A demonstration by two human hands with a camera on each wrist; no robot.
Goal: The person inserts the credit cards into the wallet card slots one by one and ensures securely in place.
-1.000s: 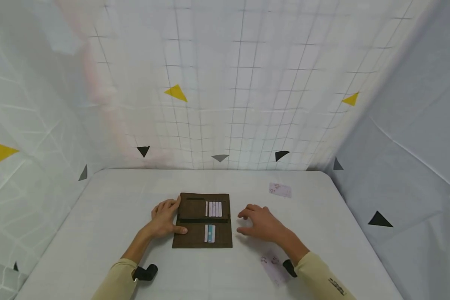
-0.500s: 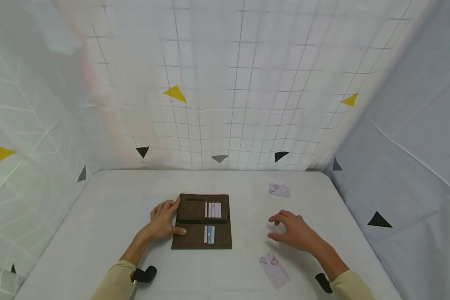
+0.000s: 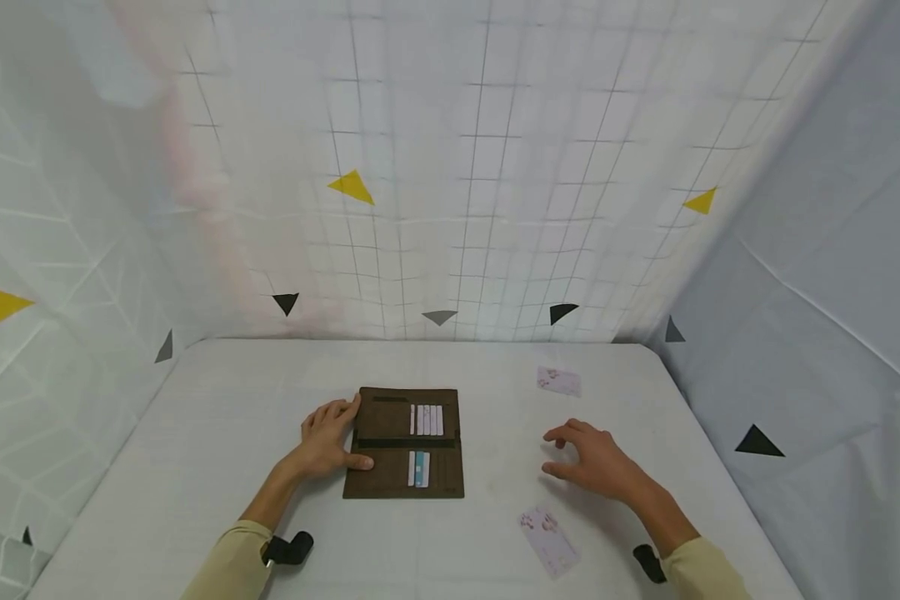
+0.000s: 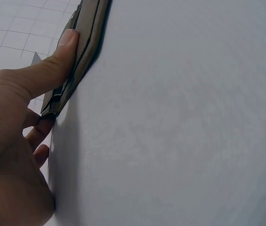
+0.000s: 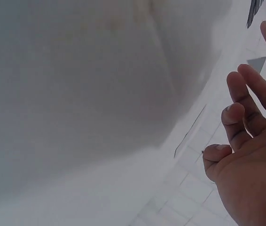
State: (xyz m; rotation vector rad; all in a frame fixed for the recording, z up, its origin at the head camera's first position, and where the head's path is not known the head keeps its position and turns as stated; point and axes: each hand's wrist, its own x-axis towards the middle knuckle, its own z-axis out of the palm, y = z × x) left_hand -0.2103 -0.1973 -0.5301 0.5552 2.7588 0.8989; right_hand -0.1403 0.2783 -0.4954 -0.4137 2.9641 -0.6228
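Note:
A brown wallet point(image 3: 390, 423) lies unfolded flat on the white table in the head view. Several pale cards point(image 3: 429, 420) show in its upper panel, and narrower card edges with a blue one point(image 3: 419, 469) in its lower panel. My left hand point(image 3: 322, 446) rests at the wallet's left side, thumb pressing on the lower panel and fingers along the edge. Well to the right, my right hand point(image 3: 592, 460) hovers over the table, fingers loosely bent and holding nothing. A pink-flowered card point(image 3: 549, 543) lies below it; a similar card point(image 3: 559, 382) lies farther back.
The white table point(image 3: 232, 408) ends at a white grid-lined curtain point(image 3: 487, 208) behind it. Pale sheets point(image 3: 795, 317) flank both sides. Yellow, grey and black triangles mark the walls. Each wrist wears a black mount point(image 3: 288, 549).
My right hand has moved right, away from the wallet, uncovering more of the near card, and has nearly stopped. My left hand and the wallet have stayed in place.

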